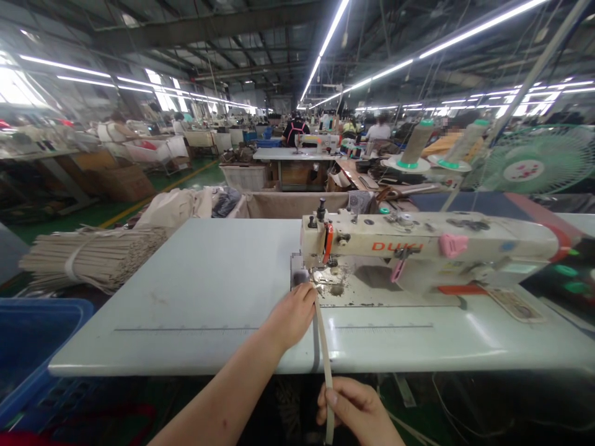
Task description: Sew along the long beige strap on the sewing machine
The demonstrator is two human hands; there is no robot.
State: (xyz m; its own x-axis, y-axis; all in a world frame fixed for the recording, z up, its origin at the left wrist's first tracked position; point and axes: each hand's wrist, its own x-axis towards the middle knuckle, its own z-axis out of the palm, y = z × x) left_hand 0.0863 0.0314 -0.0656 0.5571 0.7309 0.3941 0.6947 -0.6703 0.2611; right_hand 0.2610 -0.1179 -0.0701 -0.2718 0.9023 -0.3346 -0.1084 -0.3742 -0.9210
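A narrow beige fabric strap [324,341] runs from the needle area of the sewing machine [427,241] down over the table's front edge. My left hand [292,314] is closed on the strap's upper end, its fingertips just in front of the presser foot. Below the table edge, my right hand [356,409] pinches the strap between thumb and fingers. The strap hangs a little past that grip. My left fingers hide the strap's far end, so I cannot see whether it lies under the needle.
On the left, a tied bundle of beige strips [93,257] lies beside the sewing table [186,285], above a blue plastic basket [46,347]. Thread cones [418,145] and a green fan [534,164] stand at the right. Other people sit at machines further back.
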